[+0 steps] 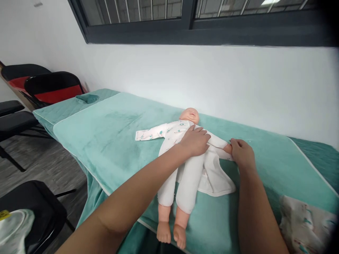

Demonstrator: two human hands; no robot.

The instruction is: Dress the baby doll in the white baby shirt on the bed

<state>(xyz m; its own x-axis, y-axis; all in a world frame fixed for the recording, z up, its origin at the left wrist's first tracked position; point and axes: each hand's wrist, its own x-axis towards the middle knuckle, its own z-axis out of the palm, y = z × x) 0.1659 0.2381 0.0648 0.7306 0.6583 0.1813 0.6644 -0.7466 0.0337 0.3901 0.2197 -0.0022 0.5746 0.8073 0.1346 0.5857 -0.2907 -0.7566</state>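
Note:
A baby doll (190, 115) lies on its back on the green bed cover, its head toward the wall and its bare feet toward me. It wears white trousers (191, 181) and a white printed top (173, 131). One sleeve is stretched out to the left; the top's white inner side (215, 176) lies spread out at the right of the legs. My left hand (195, 141) rests on the doll's chest, fingers laid over the cloth. With closed fingers, my right hand (241, 152) pinches the doll's hand at the end of the other sleeve.
The green-covered bed (106, 123) stands against a white wall under a dark-framed window (185, 31). A clear bag with printed cloth (307, 224) lies at the lower right. Black chairs (54, 86) stand at the left; a nearer one bears a pale item (17, 229).

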